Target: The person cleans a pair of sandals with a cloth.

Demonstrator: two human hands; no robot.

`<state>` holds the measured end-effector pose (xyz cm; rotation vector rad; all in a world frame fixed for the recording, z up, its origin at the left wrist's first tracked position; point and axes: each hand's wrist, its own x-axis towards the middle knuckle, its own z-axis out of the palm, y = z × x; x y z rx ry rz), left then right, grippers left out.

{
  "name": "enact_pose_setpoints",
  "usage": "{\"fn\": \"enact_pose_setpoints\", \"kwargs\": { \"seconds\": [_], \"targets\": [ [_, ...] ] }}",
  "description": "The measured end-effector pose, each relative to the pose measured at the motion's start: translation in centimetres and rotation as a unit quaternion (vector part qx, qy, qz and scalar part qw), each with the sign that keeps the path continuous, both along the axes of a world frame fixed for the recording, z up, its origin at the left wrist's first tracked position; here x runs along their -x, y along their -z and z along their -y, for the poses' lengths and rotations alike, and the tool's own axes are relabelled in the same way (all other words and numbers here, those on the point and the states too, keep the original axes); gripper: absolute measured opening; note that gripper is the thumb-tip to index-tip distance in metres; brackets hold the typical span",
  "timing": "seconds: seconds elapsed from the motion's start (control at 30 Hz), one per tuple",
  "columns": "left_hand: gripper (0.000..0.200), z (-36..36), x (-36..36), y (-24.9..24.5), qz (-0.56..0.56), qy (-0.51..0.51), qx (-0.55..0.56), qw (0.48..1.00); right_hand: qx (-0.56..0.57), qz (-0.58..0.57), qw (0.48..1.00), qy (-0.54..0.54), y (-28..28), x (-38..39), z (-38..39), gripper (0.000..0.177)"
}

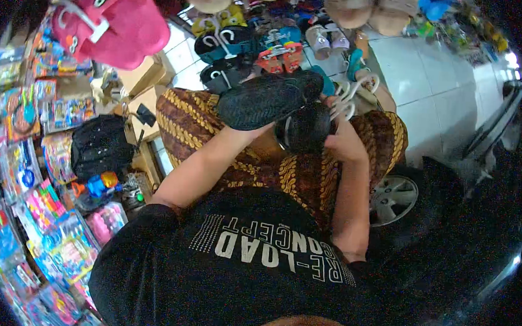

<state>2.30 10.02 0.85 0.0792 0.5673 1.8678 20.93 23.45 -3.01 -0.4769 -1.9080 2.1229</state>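
Two black sandals are held over my lap. The sole of one black sandal (265, 100) faces up, and my left hand (261, 132) grips it from beneath, fingers mostly hidden behind it. The other black sandal (306, 129) sits just to its right and lower. My right hand (345, 141) closes round this second sandal's right side. White plastic shoe hangers (349, 101) stick up right beside the right hand's fingers. Patterned brown and gold cloth (293, 174) covers my legs below the sandals.
Pairs of sandals on hangers (223, 44) lie on the tiled floor (425, 71) ahead. Pink sandals (117, 26) hang close at upper left. Packaged toys (49, 210), a black bag (102, 147) and cardboard boxes (144, 75) crowd the left. A vehicle wheel (395, 200) stands at right.
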Motion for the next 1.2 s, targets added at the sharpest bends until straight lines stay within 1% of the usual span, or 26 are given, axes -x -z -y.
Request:
{"fn": "enact_pose_setpoints", "kwargs": {
  "seconds": [0.03, 0.07, 0.1, 0.13, 0.2, 0.23, 0.3, 0.33, 0.37, 0.4, 0.43, 0.47, 0.53, 0.57, 0.6, 0.63, 0.7, 0.73, 0.8, 0.83, 0.87, 0.9, 1.0, 1.03, 1.13, 1.2],
  "targets": [
    [0.048, 0.8, 0.7, 0.9, -0.08, -0.004, 0.002, 0.997, 0.011, -0.032, 0.999, 0.018, 0.2, 0.8, 1.3, 0.093],
    [0.048, 1.6, 1.2, 1.8, -0.159, -0.005, 0.005, 0.987, 0.065, -0.047, 0.996, 0.03, 0.2, 1.6, 2.3, 0.099],
    [0.05, 0.6, 0.6, 0.4, -0.023, -0.067, 0.007, 0.997, 0.117, -0.06, 0.99, 0.044, -0.4, 2.4, 3.2, 0.106],
    [0.051, 1.1, 0.8, 0.4, -0.015, -0.064, 0.04, 0.997, 0.167, -0.072, 0.981, 0.063, -0.7, 2.8, 3.5, 0.112],
    [0.053, 2.7, 1.1, 0.3, 0.006, -0.049, 0.11, 0.993, 0.067, -0.012, 0.997, 0.037, 0.7, 2.5, 3.7, 0.12],
    [0.044, 2.8, 0.9, -0.3, 0.023, -0.05, 0.111, 0.992, 0.051, 0.018, 0.998, 0.034, -2.3, 3.4, 4.4, 0.12],
    [0.038, 2.6, 0.1, -0.7, -0.148, -0.079, 0.228, 0.959, -0.078, -0.008, 0.996, 0.049, -1.0, 4.1, 4.7, 0.107],
    [0.035, 2.5, -0.3, -0.7, -0.233, -0.091, 0.278, 0.927, -0.035, 0.055, 0.998, 0.024, -3.0, 3.6, 4.2, 0.089],
    [0.028, 2.8, 0.4, 1.4, -0.207, -0.065, 0.24, 0.946, -0.016, 0.035, 0.998, 0.054, -1.0, 3.4, 4.1, 0.079],
    [0.027, 2.8, 0.4, 1.3, -0.207, -0.028, 0.261, 0.943, 0.001, 0.013, 0.997, 0.082, 1.0, 3.3, 3.8, 0.069],
    [0.026, 2.7, 0.5, 1.0, -0.208, 0.008, 0.28, 0.937, 0.052, 0.047, 0.994, 0.089, 0.1, 3.4, 3.5, 0.057],
    [0.024, 2.9, 1.0, 0.8, -0.209, 0.041, 0.299, 0.93, 0.146, 0.06, 0.98, 0.12, 0.5, 3.7, 3.0, 0.055],
    [0.01, 3.5, 2.4, 2.9, -0.17, 0.071, 0.236, 0.954, 0.329, 0.078, 0.924, 0.177, 1.0, 4.5, 2.1, 0.053],
    [0.009, 3.4, 2.5, 3.8, -0.179, 0.045, 0.21, 0.96, 0.468, -0.038, 0.877, 0.097, 0.4, 4.6, 1.9, 0.063],
    [0.01, 3.2, 2.4, 3.8, -0.186, 0.018, 0.185, 0.965, 0.489, -0.064, 0.867, 0.073, 0.2, 4.4, 1.4, 0.065],
    [0.021, 3.3, 2.4, 3.6, -0.248, -0.025, 0.18, 0.952, 0.509, -0.089, 0.855, 0.048, 0.3, 4.2, 0.4, 0.067],
    [0.024, 3.8, 3.1, 3.1, -0.412, -0.028, 0.189, 0.891, 0.538, -0.129, 0.833, 0.009, 0.3, 4.4, -0.6, 0.07],
    [0.025, 4.0, 3.2, 2.9, -0.49, -0.032, 0.19, 0.85, 0.536, -0.109, 0.837, 0.012, 0.1, 4.3, -0.4, 0.071],
    [0.021, 3.8, 2.5, 2.2, -0.471, -0.064, 0.202, 0.856, 0.535, -0.07, 0.842, 0.017, -0.7, 4.4, -0.2, 0.071],
    [0.019, 3.3, 1.5, 1.6, -0.463, -0.086, 0.215, 0.856, 0.547, -0.068, 0.834, 0.003, 1.5, 4.4, -0.3, 0.072],
    [0.018, 3.1, 1.0, 1.3, -0.454, -0.109, 0.228, 0.854, 0.539, -0.039, 0.841, 0.03, 3.7, 4.8, -0.7, 0.073],
    [0.024, 3.6, 1.8, 3.5, -0.582, -0.089, 0.284, 0.757, 0.53, -0.01, 0.846, 0.057, 5.9, 5.2, -1.2, 0.074],
    [0.04, 3.1, 0.2, 1.4, -0.348, -0.076, 0.258, 0.898, 0.551, 0.027, 0.833, 0.044, 6.1, 5.1, -1.7, 0.074],
    [0.055, 3.0, -0.4, 0.5, -0.357, -0.088, 0.259, 0.893, 0.566, 0.03, 0.823, 0.025, 5.7, 5.0, -1.8, 0.074],
    [0.052, 3.7, 1.7, 2.1, -0.313, 0.021, 0.29, 0.904, 0.536, 0.045, 0.842, 0.037, 7.5, 5.6, -2.2, 0.07],
    [0.047, 4.0, 2.1, 2.1, -0.304, 0.056, 0.302, 0.902, 0.519, 0.049, 0.852, 0.044, 7.0, 5.4, -1.9, 0.064]
  ]
}}
